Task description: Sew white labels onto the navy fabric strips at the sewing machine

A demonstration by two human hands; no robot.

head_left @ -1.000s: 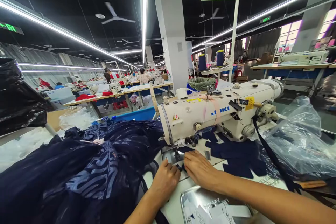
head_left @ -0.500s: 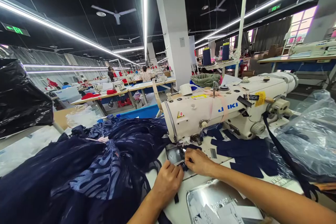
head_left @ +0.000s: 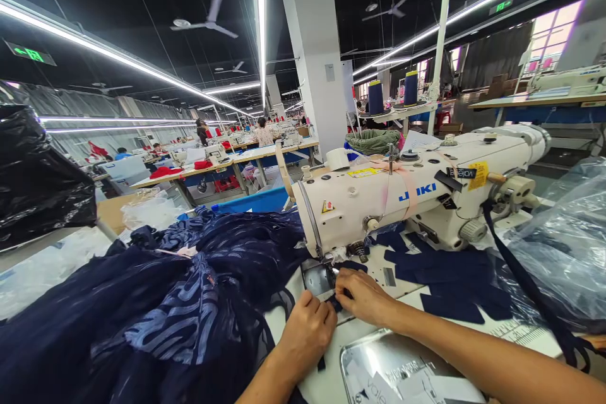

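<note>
A white sewing machine (head_left: 379,192) stands before me, its head above a shiny metal plate (head_left: 316,281). My left hand (head_left: 310,327) is closed just in front of that plate, pinching a dark navy fabric strip (head_left: 335,303); a dark end hangs out below the hand. On the right of the plate, my right hand (head_left: 363,295) is closed with thumb and index finger pressed together beside the presser foot, at the same strip. Its fingertips hide most of what it grips. A large heap of navy patterned cloth (head_left: 180,309) lies left of both hands.
Cut navy pieces (head_left: 440,268) lie right of the needle area. Paper labels (head_left: 407,385) rest on the metal cover (head_left: 357,356) near me. Clear plastic (head_left: 568,233) piles up at the right. Two navy thread cones (head_left: 375,98) stand behind the machine.
The view has shifted slightly, so the machine sits a little further right. Both hands stay near the plate, still closed, with only small movement.
</note>
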